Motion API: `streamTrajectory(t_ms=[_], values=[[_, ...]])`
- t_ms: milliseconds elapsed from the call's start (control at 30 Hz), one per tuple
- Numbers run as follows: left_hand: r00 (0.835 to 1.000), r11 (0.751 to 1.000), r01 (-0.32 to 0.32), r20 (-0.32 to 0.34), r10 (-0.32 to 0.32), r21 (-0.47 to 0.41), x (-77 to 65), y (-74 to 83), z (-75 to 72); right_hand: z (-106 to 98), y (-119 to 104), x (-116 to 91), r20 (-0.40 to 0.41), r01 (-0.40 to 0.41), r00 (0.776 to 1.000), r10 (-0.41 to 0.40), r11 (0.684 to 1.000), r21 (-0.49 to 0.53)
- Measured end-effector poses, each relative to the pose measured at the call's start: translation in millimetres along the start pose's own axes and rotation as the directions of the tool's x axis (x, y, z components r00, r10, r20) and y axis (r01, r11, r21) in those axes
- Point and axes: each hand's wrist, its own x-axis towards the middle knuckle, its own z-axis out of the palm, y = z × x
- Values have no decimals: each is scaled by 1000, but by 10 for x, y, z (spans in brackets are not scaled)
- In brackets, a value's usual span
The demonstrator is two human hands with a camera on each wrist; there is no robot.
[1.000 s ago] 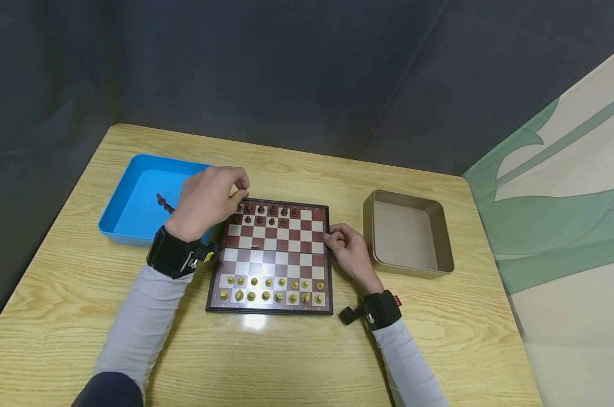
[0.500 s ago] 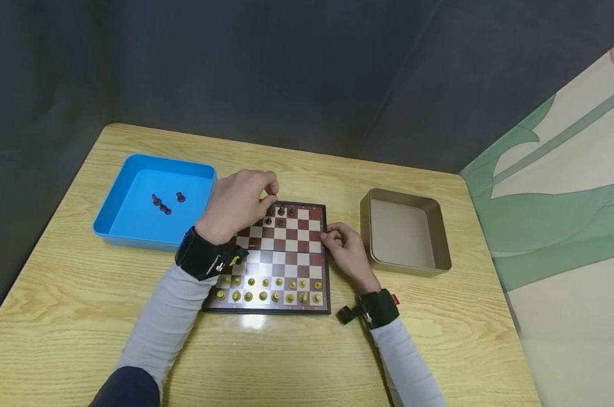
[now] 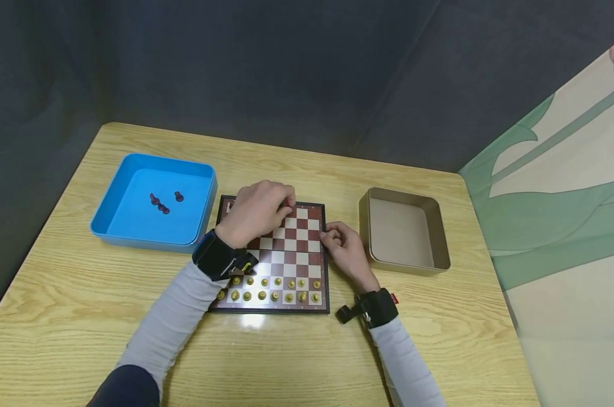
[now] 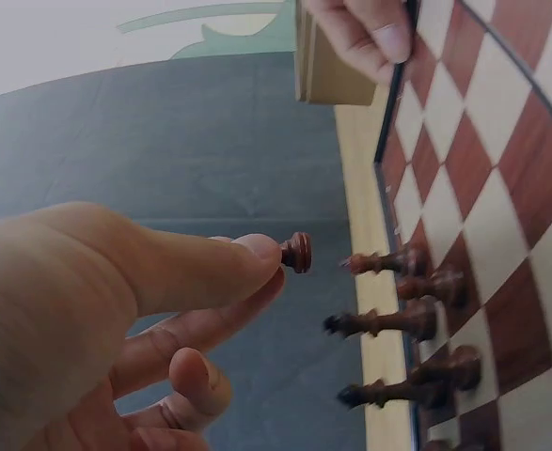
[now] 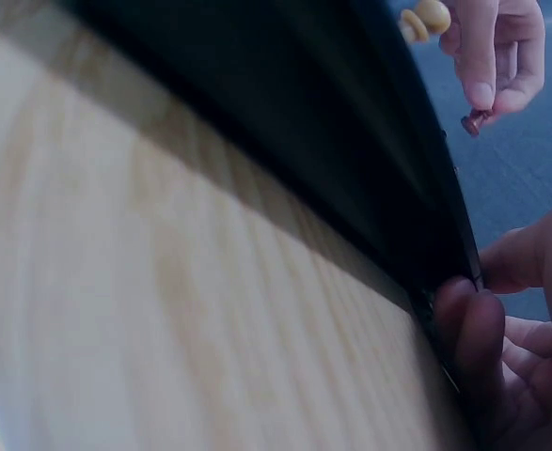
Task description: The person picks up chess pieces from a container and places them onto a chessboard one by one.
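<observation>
A rectangular, gold-toned open box (image 3: 403,234) sits on the pale, wood-grained worktop (image 3: 286,362). Dark blue-grey cloth (image 3: 266,79) spans behind; cream cloth (image 3: 566,333) with green and pink shapes covers the right.

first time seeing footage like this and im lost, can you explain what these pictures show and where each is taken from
There's no machine here, just a person's bare left hand and right hand, with a small camera strapped to each wrist. The wide picture looks down from the head; the other two come from the left and right wrists.

On the wooden table lies a chessboard, between a blue tray and a tan box. Yellow pieces stand along its near side; a few red pieces lie in the blue tray, and more stand on the chessboard.

The left hand pinches a dark red piece, raised near the far edge, and the right hand holds the chessboard's side.
</observation>
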Motion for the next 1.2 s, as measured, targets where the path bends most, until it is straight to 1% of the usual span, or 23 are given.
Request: streamTrajectory(t_ms=[300, 600, 767, 933, 1200], values=[[998, 1000, -24, 54, 24, 1, 5, 2, 162, -1, -39, 1, 14, -4, 1000, 4, 1000, 11], [997, 1000, -18, 74, 17, 14, 11, -24, 236, -11, -276, -49, 27, 17, 999, -18, 1000, 23], [996, 1000, -15, 92, 13, 25, 16, -27, 261, -11, -291, -56, 23, 23, 999, -24, 1000, 21], [995, 1000, -6, 95, 4, 18, 6, -35, 288, -6, -279, -49, 23, 26, 999, -26, 999, 34], [995, 1000, 3, 102, -6, 30, 6, -38, 311, -5, -269, -42, 24, 24, 999, -24, 999, 23]])
